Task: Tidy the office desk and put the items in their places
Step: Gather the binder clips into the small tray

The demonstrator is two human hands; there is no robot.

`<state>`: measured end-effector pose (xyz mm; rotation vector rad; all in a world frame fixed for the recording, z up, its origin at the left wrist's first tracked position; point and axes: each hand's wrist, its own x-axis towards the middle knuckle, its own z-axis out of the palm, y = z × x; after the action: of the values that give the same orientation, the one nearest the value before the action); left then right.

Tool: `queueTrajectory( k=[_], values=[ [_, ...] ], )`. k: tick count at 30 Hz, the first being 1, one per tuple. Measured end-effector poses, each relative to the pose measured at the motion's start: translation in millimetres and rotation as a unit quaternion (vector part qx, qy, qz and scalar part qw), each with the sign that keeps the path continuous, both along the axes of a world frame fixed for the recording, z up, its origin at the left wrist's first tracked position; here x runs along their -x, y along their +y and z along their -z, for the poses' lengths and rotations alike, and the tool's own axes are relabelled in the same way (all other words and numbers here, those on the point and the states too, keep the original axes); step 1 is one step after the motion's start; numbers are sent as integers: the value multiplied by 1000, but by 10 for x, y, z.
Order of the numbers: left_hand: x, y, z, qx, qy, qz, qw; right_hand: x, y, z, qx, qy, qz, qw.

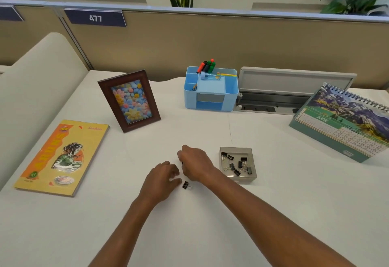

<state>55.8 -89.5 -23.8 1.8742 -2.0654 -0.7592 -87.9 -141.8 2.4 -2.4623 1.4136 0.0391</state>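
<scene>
Loose binder clip (187, 185) lay on the counter (210, 235), just beside the left hand (163, 179), whose fingers were loosely curled and held nothing visible. Right hand (194, 164) fingers were curled over a dark sliver; whether they pinched it could not be told. Clip judged light, stiff and springy: pinch the black body, not the wire handles. Tray (246, 179) of clips stood near.

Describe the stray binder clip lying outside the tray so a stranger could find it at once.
Find the grey tray of clips near the front of the white desk. Left of it, beside the left hand, one black binder clip lies on the desk. It alone lies outside the tray.
</scene>
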Motion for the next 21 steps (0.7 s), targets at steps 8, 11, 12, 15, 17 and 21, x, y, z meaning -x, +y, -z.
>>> queueTrajectory(
  k=[8, 11, 12, 15, 17, 21],
  values=[
    [-13, 31, 8, -57, 22, 12, 998, -15, -68, -9, -30, -47, 67, 996],
    [10, 90, 1, -43, 17, 44, 998, -53, -58, -25, -30, -29, 72, 997],
    [24, 105, -7, -34, 13, 55, 998, -59, -62, -39, -29, -28, 78, 996],
    [53, 115, -35, -23, 8, 66, 998, -17, -107, -92, -47, -54, 108, 992],
    [60, 107, -47, -28, 7, 64, 998, 92, -144, -155, -52, -109, 147, 982],
    [97, 132, -38, -38, 30, 49, 998, 549, -153, -367, -43, -191, 235, 952]
  ],
)
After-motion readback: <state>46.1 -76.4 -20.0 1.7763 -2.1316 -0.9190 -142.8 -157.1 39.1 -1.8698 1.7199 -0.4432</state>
